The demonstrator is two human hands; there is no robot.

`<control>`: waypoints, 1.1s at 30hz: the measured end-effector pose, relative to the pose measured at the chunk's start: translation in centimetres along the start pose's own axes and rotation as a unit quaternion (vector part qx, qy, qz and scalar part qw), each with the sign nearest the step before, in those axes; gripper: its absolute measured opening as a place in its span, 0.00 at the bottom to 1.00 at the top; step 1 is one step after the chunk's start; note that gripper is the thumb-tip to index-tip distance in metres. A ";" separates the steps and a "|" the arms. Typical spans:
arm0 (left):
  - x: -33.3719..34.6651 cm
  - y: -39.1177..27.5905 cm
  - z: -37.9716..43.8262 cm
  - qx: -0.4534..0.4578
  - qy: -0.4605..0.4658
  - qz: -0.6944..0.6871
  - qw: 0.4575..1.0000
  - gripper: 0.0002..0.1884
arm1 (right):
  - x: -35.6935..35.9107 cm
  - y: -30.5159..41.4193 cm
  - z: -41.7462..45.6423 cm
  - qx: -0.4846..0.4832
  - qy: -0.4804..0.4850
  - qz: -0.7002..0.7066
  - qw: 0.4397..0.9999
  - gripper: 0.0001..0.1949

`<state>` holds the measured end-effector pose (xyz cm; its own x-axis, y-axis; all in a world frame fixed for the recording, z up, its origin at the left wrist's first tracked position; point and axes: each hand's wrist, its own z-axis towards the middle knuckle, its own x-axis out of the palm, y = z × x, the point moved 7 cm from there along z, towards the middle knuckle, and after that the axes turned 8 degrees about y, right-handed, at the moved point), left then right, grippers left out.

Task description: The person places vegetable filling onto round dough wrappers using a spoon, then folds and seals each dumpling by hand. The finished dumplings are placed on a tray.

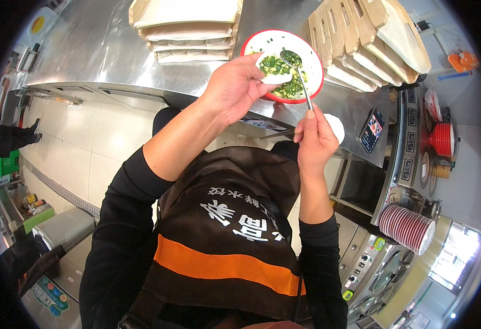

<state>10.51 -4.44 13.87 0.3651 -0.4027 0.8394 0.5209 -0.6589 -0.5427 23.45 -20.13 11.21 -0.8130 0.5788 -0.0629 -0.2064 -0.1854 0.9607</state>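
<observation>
My left hand (pixel 238 86) holds a white dough wrapper (pixel 279 78) with chopped green filling heaped on it, over a bowl. The red-rimmed white bowl (pixel 315 61) contains more of the chopped green and pale yellow filling. In my right hand (pixel 316 137) is the handle of a metal spoon (pixel 305 86). Its bowl-shaped end carries some filling, above the far side of the wrapper. Round white dough wrappers (pixel 336 126) show beside my right hand, partly hidden behind it.
Stacked wooden trays lined with white cloth (pixel 193 33) stand left of the bowl, and another stack (pixel 364 45) stands right. A phone (pixel 373 130) lies on the steel counter (pixel 100 53). Stacked red-and-white bowls (pixel 407 229) and cooking equipment (pixel 384 267) are at right. A person's legs (pixel 16 137) show far left.
</observation>
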 end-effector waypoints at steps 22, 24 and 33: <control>-0.7 0.1 -0.1 -0.006 0.012 0.021 1.000 0.23 | -0.9 -0.4 -0.1 0.059 0.000 0.062 0.996 0.14; -0.9 0.2 0.0 -0.004 0.018 0.018 1.000 0.24 | -1.3 -0.5 0.0 0.064 -0.019 0.106 0.992 0.14; -0.6 -0.1 -0.3 -0.006 0.027 0.022 0.999 0.24 | -1.2 -0.6 -0.3 0.073 -0.017 0.113 0.991 0.15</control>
<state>10.07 -4.33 13.45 0.3450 -0.4646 0.8156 0.4955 -0.6479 -0.5786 24.41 -20.94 10.66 -0.8103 0.5625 0.1646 0.0613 -0.1980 0.9783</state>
